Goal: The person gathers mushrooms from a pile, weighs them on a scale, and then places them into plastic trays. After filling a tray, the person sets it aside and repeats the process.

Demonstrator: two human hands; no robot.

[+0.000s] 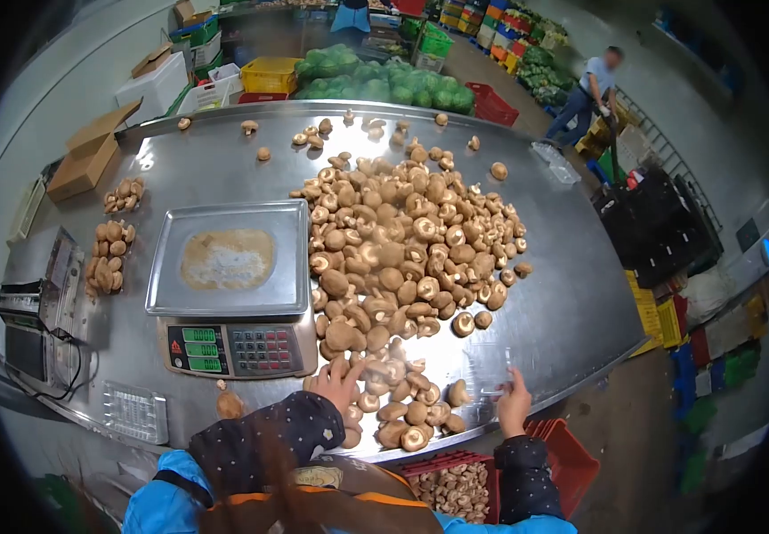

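Note:
My left hand (336,386) rests on the near edge of the mushroom pile, just right of the scale, fingers spread and touching mushrooms. Brown-capped mushrooms (416,411) lie loose between my two hands at the table's front edge. At the right, my right hand (515,405) is closed with a finger raised, at what looks like the edge of a clear plastic tray (505,360); glare blurs its outline. The large mushroom pile (402,240) covers the middle of the metal table (571,294). Beside it stands a digital scale (238,349) with a powder-smeared pan (162,267).
Two packed groups of mushrooms (110,254) sit left of the scale. A clear plastic tray (135,413) lies at the front left, near a wrapping machine (42,311). Below the table edge is a red crate (571,463) beside mushroom stems (451,489). A person (585,93) stands at the far right.

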